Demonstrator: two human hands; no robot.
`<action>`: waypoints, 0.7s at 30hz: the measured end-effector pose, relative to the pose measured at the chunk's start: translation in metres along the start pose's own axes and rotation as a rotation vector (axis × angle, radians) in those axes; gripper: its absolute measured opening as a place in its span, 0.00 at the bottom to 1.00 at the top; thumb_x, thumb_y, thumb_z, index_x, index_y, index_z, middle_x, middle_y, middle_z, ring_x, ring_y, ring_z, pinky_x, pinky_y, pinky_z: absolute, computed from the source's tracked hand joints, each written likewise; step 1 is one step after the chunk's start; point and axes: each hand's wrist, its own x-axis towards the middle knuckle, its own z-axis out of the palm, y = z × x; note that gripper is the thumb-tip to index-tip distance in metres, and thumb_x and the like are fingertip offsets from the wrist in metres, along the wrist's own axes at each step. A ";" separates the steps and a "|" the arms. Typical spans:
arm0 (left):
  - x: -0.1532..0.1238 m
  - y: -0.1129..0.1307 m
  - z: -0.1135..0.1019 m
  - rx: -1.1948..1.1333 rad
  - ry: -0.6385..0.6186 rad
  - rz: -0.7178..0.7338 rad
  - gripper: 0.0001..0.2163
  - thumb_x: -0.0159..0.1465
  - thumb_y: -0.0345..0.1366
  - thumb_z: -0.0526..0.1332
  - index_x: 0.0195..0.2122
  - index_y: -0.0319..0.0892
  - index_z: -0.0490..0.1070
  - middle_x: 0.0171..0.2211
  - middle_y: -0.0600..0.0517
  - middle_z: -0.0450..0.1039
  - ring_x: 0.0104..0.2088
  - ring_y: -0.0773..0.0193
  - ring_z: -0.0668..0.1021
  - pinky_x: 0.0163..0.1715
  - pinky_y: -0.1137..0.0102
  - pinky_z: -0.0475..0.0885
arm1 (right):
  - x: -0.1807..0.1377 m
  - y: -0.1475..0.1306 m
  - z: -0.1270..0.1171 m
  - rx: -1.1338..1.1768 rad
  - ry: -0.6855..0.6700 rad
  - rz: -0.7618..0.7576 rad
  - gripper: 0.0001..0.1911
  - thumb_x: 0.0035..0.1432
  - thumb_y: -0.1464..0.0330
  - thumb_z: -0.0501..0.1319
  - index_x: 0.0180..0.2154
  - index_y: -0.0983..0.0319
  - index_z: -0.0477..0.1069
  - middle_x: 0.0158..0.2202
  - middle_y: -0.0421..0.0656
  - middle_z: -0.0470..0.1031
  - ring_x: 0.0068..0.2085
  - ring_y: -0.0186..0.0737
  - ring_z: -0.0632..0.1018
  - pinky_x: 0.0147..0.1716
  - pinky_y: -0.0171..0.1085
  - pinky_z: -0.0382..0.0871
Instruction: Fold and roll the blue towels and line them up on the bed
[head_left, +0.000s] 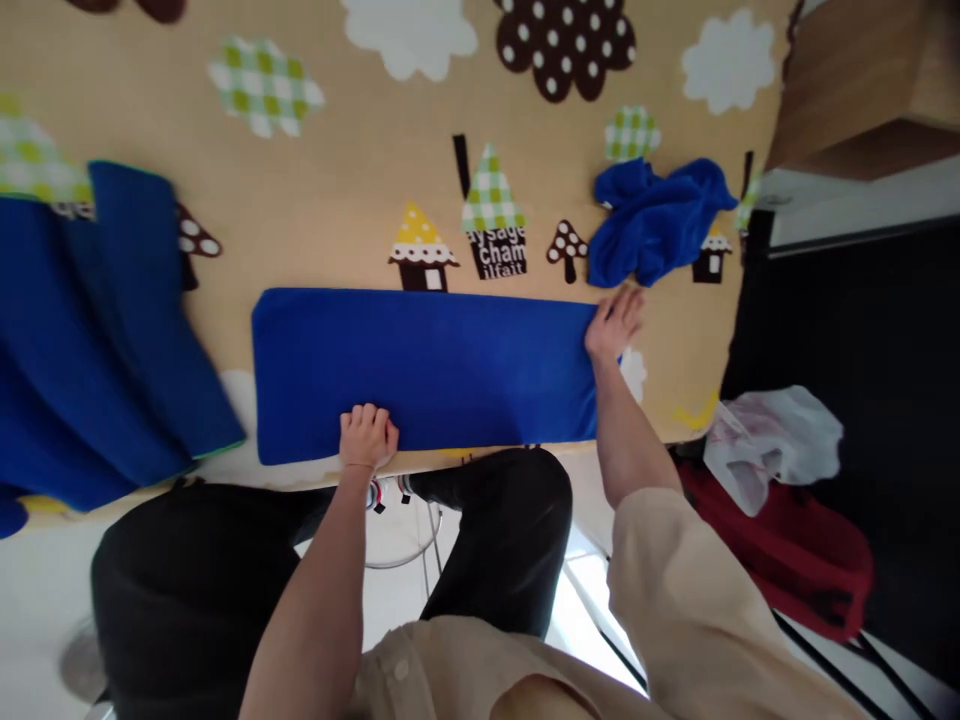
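A blue towel (pixel 450 370), folded into a long flat strip, lies across the near side of the table. My left hand (pixel 367 436) rests on its near edge, left of the middle, with the fingers curled closed on the cloth. At the strip's right end, my right hand (pixel 616 322) lies palm down with its fingers stretched out over the short edge. Just beyond those fingers is a crumpled blue cloth (pixel 660 222). Farther left, several blue towels (pixel 112 330) with green edging lie overlapped, away from both hands.
A tan patterned tablecloth (pixel 337 200) covers the table, whose near edge runs above my knees. Right of the table are a wooden box-like piece (pixel 847 90), a white plastic bag (pixel 787 440) and a red bag (pixel 795 560).
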 end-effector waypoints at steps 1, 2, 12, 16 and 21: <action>0.000 0.001 -0.001 -0.013 -0.010 0.000 0.09 0.68 0.36 0.56 0.35 0.43 0.75 0.36 0.39 0.73 0.41 0.44 0.73 0.41 0.53 0.61 | -0.011 -0.011 -0.002 0.021 0.056 0.058 0.34 0.76 0.61 0.38 0.77 0.64 0.47 0.77 0.58 0.45 0.78 0.55 0.48 0.71 0.71 0.39; -0.001 0.001 -0.002 -0.022 -0.018 0.006 0.09 0.68 0.35 0.56 0.35 0.43 0.75 0.36 0.38 0.73 0.42 0.44 0.74 0.41 0.53 0.61 | -0.029 -0.025 -0.003 0.039 0.118 0.086 0.34 0.76 0.60 0.38 0.77 0.64 0.47 0.77 0.59 0.45 0.78 0.57 0.47 0.71 0.72 0.38; -0.001 0.003 -0.005 0.047 0.024 -0.007 0.08 0.66 0.34 0.58 0.36 0.41 0.77 0.37 0.40 0.75 0.41 0.46 0.75 0.42 0.56 0.64 | -0.336 -0.148 0.030 0.183 -0.203 -0.176 0.36 0.76 0.58 0.43 0.77 0.68 0.47 0.78 0.58 0.43 0.79 0.57 0.43 0.71 0.70 0.46; -0.002 0.007 -0.003 0.054 0.036 -0.015 0.08 0.66 0.34 0.58 0.37 0.41 0.77 0.37 0.40 0.75 0.42 0.46 0.76 0.42 0.56 0.65 | -0.347 -0.145 0.041 0.136 -0.149 -0.206 0.35 0.74 0.60 0.45 0.75 0.69 0.53 0.78 0.57 0.44 0.79 0.57 0.43 0.72 0.68 0.43; -0.010 0.008 -0.020 -0.045 0.048 -0.030 0.09 0.70 0.33 0.56 0.36 0.41 0.75 0.35 0.43 0.75 0.41 0.50 0.76 0.43 0.57 0.68 | -0.342 -0.145 0.047 0.137 -0.101 -0.201 0.35 0.71 0.63 0.49 0.74 0.69 0.56 0.77 0.58 0.48 0.78 0.58 0.46 0.71 0.68 0.46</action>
